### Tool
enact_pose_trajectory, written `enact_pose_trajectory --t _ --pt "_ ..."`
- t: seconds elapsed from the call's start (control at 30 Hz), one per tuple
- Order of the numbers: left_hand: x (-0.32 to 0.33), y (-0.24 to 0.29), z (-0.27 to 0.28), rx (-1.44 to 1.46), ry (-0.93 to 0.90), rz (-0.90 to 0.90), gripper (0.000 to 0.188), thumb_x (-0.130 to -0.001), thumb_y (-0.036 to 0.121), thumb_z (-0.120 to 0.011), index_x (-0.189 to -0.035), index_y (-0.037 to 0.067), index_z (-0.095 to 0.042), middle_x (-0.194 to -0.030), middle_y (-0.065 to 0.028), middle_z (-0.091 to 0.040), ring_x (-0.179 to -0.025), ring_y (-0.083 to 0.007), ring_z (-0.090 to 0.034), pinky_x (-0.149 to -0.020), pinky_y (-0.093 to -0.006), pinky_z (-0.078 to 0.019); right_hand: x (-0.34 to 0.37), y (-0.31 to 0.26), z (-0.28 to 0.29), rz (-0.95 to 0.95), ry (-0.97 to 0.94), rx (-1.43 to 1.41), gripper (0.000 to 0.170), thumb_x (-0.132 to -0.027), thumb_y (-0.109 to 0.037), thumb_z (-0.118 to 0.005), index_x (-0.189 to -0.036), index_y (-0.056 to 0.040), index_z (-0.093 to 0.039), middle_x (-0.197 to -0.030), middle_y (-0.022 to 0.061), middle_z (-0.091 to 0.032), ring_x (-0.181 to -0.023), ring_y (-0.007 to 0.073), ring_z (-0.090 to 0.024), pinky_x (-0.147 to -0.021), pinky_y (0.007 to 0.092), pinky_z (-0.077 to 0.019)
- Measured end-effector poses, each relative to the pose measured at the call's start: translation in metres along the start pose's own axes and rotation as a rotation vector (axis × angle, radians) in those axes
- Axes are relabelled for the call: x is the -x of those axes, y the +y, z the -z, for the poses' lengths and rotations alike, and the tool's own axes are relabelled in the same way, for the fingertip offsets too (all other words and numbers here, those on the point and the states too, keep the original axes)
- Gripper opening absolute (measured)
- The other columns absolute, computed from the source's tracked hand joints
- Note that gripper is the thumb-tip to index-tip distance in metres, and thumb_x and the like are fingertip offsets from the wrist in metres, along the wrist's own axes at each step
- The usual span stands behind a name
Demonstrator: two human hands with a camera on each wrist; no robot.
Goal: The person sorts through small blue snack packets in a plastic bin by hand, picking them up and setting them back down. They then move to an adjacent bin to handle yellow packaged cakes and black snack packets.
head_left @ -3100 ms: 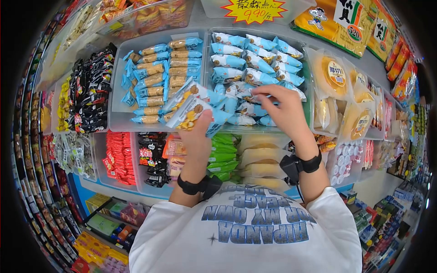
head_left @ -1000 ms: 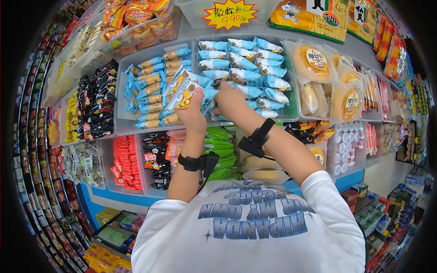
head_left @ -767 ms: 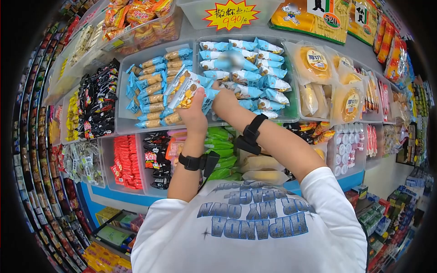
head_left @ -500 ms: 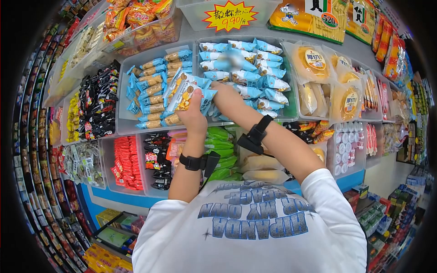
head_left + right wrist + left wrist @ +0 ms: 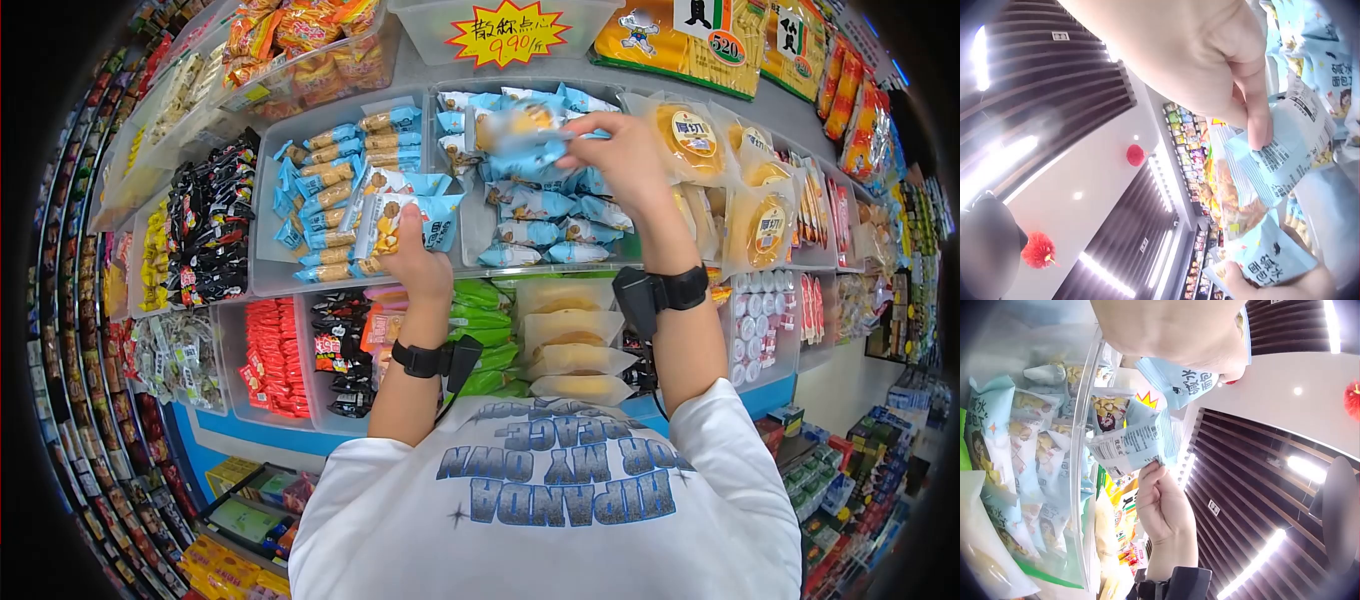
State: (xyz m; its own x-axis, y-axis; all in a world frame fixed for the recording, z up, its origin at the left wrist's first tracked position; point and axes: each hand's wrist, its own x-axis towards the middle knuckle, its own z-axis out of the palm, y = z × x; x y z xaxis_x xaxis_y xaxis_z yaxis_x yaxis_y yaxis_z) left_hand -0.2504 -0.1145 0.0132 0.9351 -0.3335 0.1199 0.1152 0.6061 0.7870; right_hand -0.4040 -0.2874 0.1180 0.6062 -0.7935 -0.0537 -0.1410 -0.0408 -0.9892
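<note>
My left hand [image 5: 418, 262] grips blue-and-white snack packets [image 5: 405, 215] at the left side of a clear bin. They overlap each other, with golden chunks printed on their fronts. Over that bin [image 5: 470, 262], my right hand [image 5: 620, 165] pinches one blue snack packet [image 5: 525, 140] by its end; motion blurs it in the head view. The left wrist view shows the packet's printed back [image 5: 1125, 450] hanging from the fingertips. In the right wrist view, thumb and finger hold its crimped end [image 5: 1247, 165]. Rows of matching packets [image 5: 530, 232] lie below in the bin.
A neighbouring bin [image 5: 262, 265] holds tan snacks in blue wrappers. Round cakes in clear bags [image 5: 690, 135] stand to the right. Nearer my body are bins of red packets [image 5: 270, 350], green packets [image 5: 485, 335] and flat cakes [image 5: 570, 340]. A yellow price sign [image 5: 508, 35] hangs behind.
My right hand has risen from the bin's left part and moved right, now carrying a snack packet. My left hand, still gripping its packets, has shifted slightly left and toward my body.
</note>
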Motion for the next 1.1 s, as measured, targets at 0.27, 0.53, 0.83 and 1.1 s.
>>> enact_pose_trajectory --t 0.27,0.53,0.83,1.1 --pt "0.002 0.0 0.0 -0.017 -0.043 -0.003 0.033 -0.088 0.008 -0.065 -0.119 0.001 -0.056 -0.11 -0.0062 -0.063 -0.096 -0.0159 -0.063 -0.085 -0.0329 -0.0523 -0.007 0.024 0.013 0.144 0.291 0.674 0.008 -0.081 -0.006 -0.068 -0.088 -0.0034 -0.07 -0.098 0.0101 -0.073 -0.095 0.0239 -0.07 -0.075 0.0316 -0.0528" --pt "0.002 -0.004 0.006 -0.161 -0.055 -0.088 0.032 -0.087 0.006 -0.066 -0.117 0.001 -0.057 -0.109 -0.0056 -0.064 -0.095 -0.0149 -0.063 -0.085 -0.032 -0.0528 0.011 0.016 -0.042 0.715 -0.035 0.727 0.013 -0.082 -0.007 -0.065 -0.094 -0.0092 -0.06 -0.095 0.0059 -0.067 -0.106 0.0322 -0.058 -0.093 0.045 -0.0413" --pt "0.007 0.004 -0.002 0.044 0.018 0.001 0.029 -0.087 0.006 -0.066 -0.115 0.001 -0.058 -0.108 -0.0054 -0.064 -0.091 -0.0143 -0.064 -0.08 -0.0311 -0.0541 -0.004 0.096 -0.099 0.517 -0.256 0.95 0.018 -0.078 -0.005 -0.063 -0.093 -0.002 -0.054 -0.085 0.0138 -0.062 -0.092 0.0336 -0.06 -0.077 0.0466 -0.0493" --pt "0.007 0.004 -0.004 -0.025 0.03 0.016 0.03 -0.088 0.006 -0.066 -0.116 0.001 -0.058 -0.109 -0.0059 -0.064 -0.091 -0.0146 -0.065 -0.079 -0.0307 -0.0547 -0.014 0.106 -0.098 0.663 -0.423 1.12 0.032 -0.067 -0.026 -0.08 -0.093 -0.0083 -0.072 -0.08 0.0067 -0.066 -0.092 0.0298 -0.057 -0.08 0.0395 -0.0458"
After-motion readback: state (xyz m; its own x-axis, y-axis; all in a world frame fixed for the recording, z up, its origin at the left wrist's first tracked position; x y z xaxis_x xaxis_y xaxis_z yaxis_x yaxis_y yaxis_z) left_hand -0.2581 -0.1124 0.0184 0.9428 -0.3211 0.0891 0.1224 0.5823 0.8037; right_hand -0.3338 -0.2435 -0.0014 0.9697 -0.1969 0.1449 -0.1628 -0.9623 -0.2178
